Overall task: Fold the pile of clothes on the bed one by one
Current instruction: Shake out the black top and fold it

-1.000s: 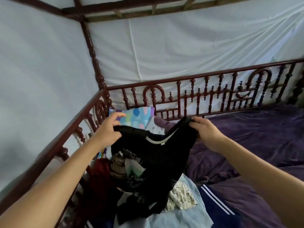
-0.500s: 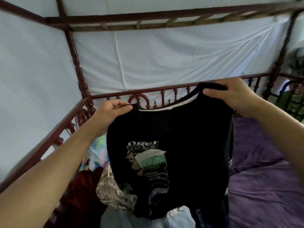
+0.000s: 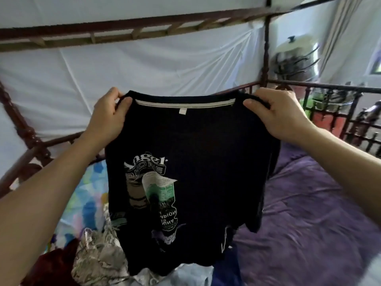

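The step in hand is the opening-out of one garment: a black T-shirt (image 3: 195, 141) hangs in the air at full width, collar up, facing the person. The left hand (image 3: 107, 118) takes the shirt's left shoulder and the right hand (image 3: 276, 114) takes its right shoulder. Each grip is a pinch, with the thumb on the near face of the cloth and the other fingers curled behind the shoulder seam. The white neck tape and a small label show at the collar, and the lettering of the printed design looks reversed, so the shirt may be inside out; that is a guess.

Below the shirt, and partly behind its hem, lies the rest of the pile of clothes (image 3: 99, 259): a pale patterned piece, something dark red and light blue cloth. Whether the hem touches them I cannot tell. To the right of the shirt spreads the purple bedspread (image 3: 309, 213), bare of clothes where it shows. Behind the shirt run the wooden rail (image 3: 26, 141) and white netting (image 3: 144, 69).

Next, the shirt probably wants laying flat on the bedspread to its right, away from the pile. That calls for keeping both shoulder pinches level as it lowers, so the body settles smooth and the sleeves can be turned in.
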### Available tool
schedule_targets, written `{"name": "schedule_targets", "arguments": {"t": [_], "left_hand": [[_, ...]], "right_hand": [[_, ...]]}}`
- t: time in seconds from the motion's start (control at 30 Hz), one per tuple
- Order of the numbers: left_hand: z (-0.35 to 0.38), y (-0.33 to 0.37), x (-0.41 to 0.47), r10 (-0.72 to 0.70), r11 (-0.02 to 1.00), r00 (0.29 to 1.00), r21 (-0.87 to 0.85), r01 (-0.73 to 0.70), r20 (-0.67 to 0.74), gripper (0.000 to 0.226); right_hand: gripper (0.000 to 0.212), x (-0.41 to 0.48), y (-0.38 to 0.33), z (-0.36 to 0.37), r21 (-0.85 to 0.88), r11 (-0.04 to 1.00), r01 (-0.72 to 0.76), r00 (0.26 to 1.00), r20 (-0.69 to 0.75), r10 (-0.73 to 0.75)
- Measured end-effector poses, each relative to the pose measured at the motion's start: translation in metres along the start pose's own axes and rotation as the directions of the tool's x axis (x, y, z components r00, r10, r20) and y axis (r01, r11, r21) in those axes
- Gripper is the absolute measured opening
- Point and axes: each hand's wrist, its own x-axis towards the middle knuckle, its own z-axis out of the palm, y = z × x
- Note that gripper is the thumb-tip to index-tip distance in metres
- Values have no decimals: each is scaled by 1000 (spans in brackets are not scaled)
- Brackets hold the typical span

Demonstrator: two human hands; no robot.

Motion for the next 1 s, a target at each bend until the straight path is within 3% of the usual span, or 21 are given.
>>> {"name": "schedule_targets", "arguments": {"t": [0.13, 0.23, 0.3, 0.37, 0.47, 0.6, 0.7, 0.8, 1.0], "left_hand": [[42, 31, -9, -114, 988, 954, -72, 139, 278, 62], [88, 41, -25, -230, 962, 836, -11, 271, 498, 39], [125, 43, -37, -266, 960, 760, 92, 264, 593, 19], [164, 36, -45, -310, 950, 740, 219, 221, 597, 19], [221, 27, -50, -427, 888, 768, 384, 254, 478, 20], [297, 31, -38, -480, 842, 808, 436, 316, 341, 18], [362, 41, -17, -493, 847, 819, 376, 375, 295, 17], [445, 46, 4, -559, 829, 767, 211, 517, 314, 20], [630, 54, 32, -572, 798, 673, 128, 589, 469, 15]], "right_hand": [[26, -44, 60, -25, -27, 991, -128, 990, 61, 130], [23, -89, 109, -35, -8, 979, -205, 967, 152, 204], [23, -124, 137, -38, -10, 971, -239, 953, 189, 236], [23, -158, 164, -40, -14, 958, -288, 928, 245, 282], [24, -196, 199, -41, 26, 931, -363, 884, 325, 336], [23, -210, 245, -41, 53, 912, -407, 858, 366, 361], [19, -210, 296, -40, 55, 883, -466, 839, 344, 422], [23, -216, 365, -36, 9, 816, -578, 780, 299, 550], [18, -258, 517, -44, -183, 566, -804, 523, 237, 819]]}}
